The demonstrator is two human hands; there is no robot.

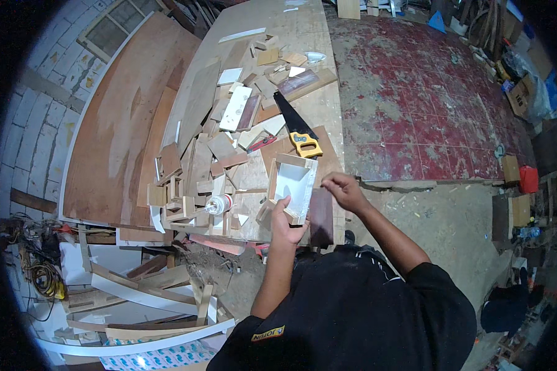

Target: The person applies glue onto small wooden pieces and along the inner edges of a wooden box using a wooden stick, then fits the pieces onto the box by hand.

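My left hand (286, 224) grips the near end of a small open wooden box (294, 185), its thumb over the rim. The box has a white inside and bare wood edges, and it is tilted above the workbench. Just right of it, apart from its wall, is my right hand (348, 191) with fingers curled together; whatever they may hold is too small to make out. A reddish-brown board (321, 217) lies beneath, between the two hands. Beyond the box rests a handsaw (304, 143) with a yellow handle and dark blade. A white bottle (216, 204) stands left of the box.
Wood offcuts (236, 108) are scattered over the plywood-topped workbench (284, 25), with a red-handled tool (262, 144) among them. Large plywood sheets (120, 123) lean at the left wall. Scrap strips (142, 290) pile up at lower left. Red floor tiles (414, 111) spread to the right.
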